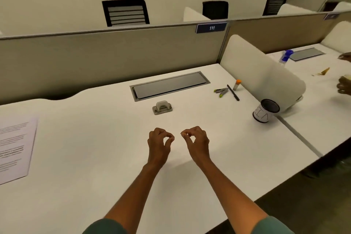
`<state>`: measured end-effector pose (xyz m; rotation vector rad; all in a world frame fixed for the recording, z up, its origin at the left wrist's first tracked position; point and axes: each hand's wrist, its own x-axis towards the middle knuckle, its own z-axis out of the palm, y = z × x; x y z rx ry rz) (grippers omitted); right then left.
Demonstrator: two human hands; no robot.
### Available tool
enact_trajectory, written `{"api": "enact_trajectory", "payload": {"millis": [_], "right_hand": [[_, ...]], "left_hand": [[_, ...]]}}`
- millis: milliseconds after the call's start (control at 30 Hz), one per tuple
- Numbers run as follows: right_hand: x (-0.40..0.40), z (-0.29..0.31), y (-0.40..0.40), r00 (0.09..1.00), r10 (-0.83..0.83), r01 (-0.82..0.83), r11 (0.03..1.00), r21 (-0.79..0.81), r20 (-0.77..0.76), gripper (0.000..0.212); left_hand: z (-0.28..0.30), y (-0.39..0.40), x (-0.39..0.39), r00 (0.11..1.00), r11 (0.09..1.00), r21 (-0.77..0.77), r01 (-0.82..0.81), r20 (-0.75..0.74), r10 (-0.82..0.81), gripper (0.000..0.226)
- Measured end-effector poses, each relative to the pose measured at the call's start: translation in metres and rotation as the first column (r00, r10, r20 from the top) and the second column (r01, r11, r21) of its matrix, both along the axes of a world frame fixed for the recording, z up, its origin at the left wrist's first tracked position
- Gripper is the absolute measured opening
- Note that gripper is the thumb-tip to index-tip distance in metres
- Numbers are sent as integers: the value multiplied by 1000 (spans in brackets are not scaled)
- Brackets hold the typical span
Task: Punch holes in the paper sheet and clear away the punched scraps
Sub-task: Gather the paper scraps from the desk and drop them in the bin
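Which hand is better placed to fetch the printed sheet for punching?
Probably the left hand: the printed sheet lies at the desk's far left edge, on that side. The right hand would have to cross over. Both hands hover curled, apparently holding nothing.

"111" on blue partition sign [211, 28]; paper sheet [16, 148] txt illegible.

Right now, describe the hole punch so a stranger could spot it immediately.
Start at the long grey cable hatch sunk into the white desk. Just in front of it sits the hole punch, a small squat silver metal block, alone, well left of the pens and cup.
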<state>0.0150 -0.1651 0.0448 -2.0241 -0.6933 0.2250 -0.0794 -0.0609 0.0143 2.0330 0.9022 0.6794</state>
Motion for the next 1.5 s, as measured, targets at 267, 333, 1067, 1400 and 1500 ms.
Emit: {"api": "enact_trajectory", "payload": {"millis": [267,333,1067,1400,1500], "right_hand": [[93,11,-47,988,-147,146,989,30,38,5],[120,12,-59,984,-171,169,985,31,44,5],[402,-8,-176,915,-361,363,932,24,178,10],[439,-29,-179,955,-273,278,960,-22,119,10],[443,-34,-178,956,-262,269,962,-43,132,14]], "left_hand": [[16,-39,104,993,994,-5,111,27,-111,4],[19,-51,133,992,992,-11,127,28,-127,4],[17,-156,416,953,955,6,297,63,-297,5],[-4,-159,464,955,955,16,296,-15,-296,6],[-7,-159,474,949,949,36,314,-21,-313,8]]}}
